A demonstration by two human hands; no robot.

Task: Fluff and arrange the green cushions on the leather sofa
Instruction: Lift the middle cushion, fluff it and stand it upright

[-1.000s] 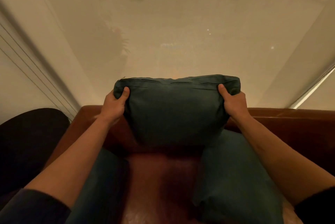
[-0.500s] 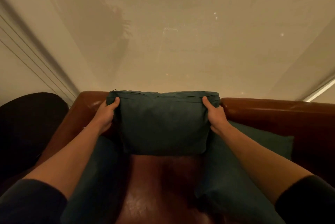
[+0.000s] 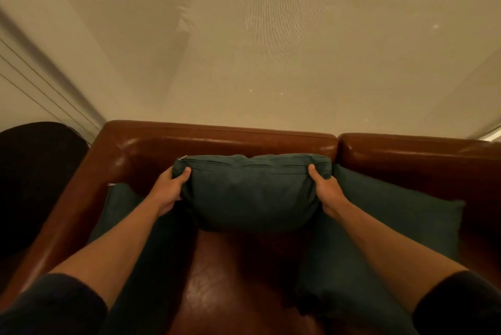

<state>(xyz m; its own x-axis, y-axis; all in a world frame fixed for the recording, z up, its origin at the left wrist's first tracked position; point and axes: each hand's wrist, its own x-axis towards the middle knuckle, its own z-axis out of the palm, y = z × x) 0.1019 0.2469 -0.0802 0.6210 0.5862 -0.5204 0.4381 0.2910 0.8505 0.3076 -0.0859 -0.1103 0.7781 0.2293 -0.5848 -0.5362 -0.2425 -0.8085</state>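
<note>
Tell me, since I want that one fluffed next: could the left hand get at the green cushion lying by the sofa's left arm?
Probably yes. That cushion lies uncovered just below the left hand, but the hand grips the middle cushion and must let go first.

A green cushion (image 3: 250, 193) is gripped at both upper corners by the left hand (image 3: 169, 188) and right hand (image 3: 325, 189), against the back edge of the leather sofa (image 3: 217, 139).

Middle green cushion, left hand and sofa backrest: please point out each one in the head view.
Middle green cushion (image 3: 250, 196), head view: centre of its front face.
Left hand (image 3: 169, 188), head view: back of the hand.
Sofa backrest (image 3: 217, 139), head view: top leather edge behind the cushion.
</note>
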